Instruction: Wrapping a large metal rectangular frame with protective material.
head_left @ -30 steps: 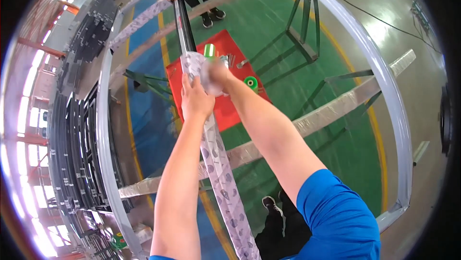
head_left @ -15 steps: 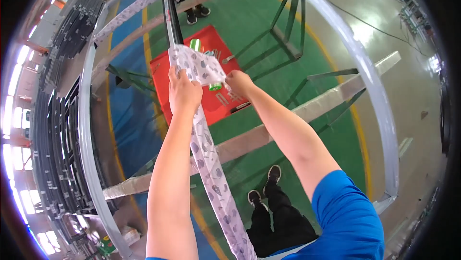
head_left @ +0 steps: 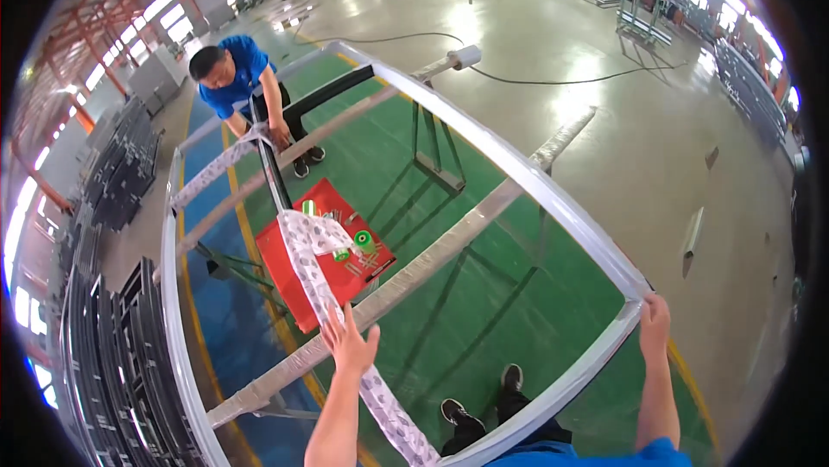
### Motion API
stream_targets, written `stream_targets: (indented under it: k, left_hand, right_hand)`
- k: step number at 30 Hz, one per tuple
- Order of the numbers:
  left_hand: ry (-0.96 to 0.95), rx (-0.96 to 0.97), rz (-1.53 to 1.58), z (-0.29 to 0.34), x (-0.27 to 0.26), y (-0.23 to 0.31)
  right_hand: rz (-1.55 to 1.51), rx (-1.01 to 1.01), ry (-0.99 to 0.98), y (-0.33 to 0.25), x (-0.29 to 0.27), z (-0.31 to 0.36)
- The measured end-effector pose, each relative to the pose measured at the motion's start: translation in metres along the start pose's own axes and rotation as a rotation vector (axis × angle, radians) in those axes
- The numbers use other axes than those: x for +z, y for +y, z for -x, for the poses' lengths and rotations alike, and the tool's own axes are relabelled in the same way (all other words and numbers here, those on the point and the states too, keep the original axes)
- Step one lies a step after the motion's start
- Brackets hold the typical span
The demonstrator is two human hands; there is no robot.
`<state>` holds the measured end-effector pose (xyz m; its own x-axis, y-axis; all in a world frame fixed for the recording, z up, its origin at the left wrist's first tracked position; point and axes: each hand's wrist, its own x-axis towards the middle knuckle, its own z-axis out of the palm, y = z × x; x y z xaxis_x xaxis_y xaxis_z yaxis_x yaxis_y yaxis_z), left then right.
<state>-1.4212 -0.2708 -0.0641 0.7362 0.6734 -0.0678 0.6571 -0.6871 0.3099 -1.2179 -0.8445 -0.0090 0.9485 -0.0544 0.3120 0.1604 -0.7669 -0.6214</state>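
Left to right: the red rectangular bench (head_left: 278, 273) carries green cylindrical rolls (head_left: 364, 241). Over it, the white film strip with grey printed shapes (head_left: 300, 238) covers the long dark bar (head_left: 275, 182), its end now loose. The left hand (head_left: 348, 348), flat with fingers spread, has slid nearer along the film. The right hand (head_left: 654, 316), which pinched that end, now grasps the silvery-grey frame's (head_left: 596, 247) corner.

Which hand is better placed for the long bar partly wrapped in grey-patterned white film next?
Probably the left hand: it's at the bar; the right hand is at the shiny grey frame's corner.
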Motion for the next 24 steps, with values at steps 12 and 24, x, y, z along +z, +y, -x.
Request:
stream_targets:
  k: [12,24]
  left_hand:
    - [-0.295,0.028,0.258,0.227,0.097,0.268]
    - [-0.219,-0.054,0.302,0.136,0.194,0.507]
  right_hand:
    - [0.334,0.527,-0.833,0.332,-0.143,0.098]
    - [0.156,0.238,-0.801,0.356,-0.151,-0.154]
